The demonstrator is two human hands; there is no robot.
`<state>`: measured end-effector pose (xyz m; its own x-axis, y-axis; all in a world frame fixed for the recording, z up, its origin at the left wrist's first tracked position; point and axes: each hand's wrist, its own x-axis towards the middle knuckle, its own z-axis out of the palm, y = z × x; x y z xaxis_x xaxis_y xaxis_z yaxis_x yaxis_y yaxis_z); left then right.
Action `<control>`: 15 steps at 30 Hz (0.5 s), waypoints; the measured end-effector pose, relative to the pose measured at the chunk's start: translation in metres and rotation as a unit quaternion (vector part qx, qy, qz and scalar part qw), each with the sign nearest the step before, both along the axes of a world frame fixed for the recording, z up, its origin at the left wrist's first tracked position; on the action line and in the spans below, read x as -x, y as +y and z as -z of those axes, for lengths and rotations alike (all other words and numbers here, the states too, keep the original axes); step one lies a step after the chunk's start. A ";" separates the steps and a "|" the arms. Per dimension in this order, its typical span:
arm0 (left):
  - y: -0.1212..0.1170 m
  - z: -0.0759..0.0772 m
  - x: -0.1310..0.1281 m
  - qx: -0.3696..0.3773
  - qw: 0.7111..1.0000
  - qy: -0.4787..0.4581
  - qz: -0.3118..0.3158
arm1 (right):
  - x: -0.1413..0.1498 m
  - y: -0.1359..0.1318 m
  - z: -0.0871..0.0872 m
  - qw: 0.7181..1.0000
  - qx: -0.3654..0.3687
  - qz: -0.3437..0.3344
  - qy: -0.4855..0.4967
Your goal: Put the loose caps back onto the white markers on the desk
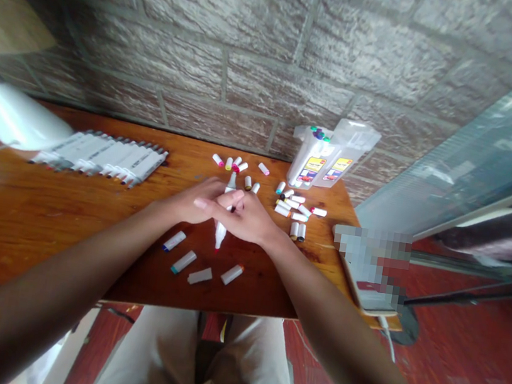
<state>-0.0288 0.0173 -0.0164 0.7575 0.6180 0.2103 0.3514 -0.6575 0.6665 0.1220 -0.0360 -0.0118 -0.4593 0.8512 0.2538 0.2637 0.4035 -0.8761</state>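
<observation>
My left hand (195,199) and my right hand (252,218) meet over the wooden table, fingers closed and overlapping around a white marker (220,233). The marker points toward me with a red end, and its other, greyish end sticks out beyond my hands. Its middle is hidden by my fingers. Several loose marker caps lie on my side of the hands, among them a blue-ended cap (174,241), a teal-ended cap (184,262), a white cap (200,275) and an orange-ended cap (231,274). Just past my hands are a pink-ended cap (263,169) and others.
A row of white markers (103,156) lies at the left by a white lamp-like object (18,120). More caps (295,204) are heaped at right. Behind them stands an open clear plastic case (320,160) holding a few markers. A partly blurred device (363,271) with a cable sits on the right edge.
</observation>
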 end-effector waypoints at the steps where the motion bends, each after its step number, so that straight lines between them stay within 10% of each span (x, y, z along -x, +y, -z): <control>1: 0.000 0.000 0.000 0.004 1.000 0.006 -0.005 | 0.000 0.000 0.000 1.000 -0.001 -0.001 0.004; 15: 0.000 0.006 0.002 0.048 0.997 0.049 -0.034 | -0.002 0.002 0.001 0.998 -0.007 0.011 -0.059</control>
<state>-0.0311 0.0174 -0.0222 0.7276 0.6819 0.0745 0.4588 -0.5645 0.6862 0.1235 -0.0345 -0.0125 -0.4671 0.8587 0.2108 0.3738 0.4079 -0.8330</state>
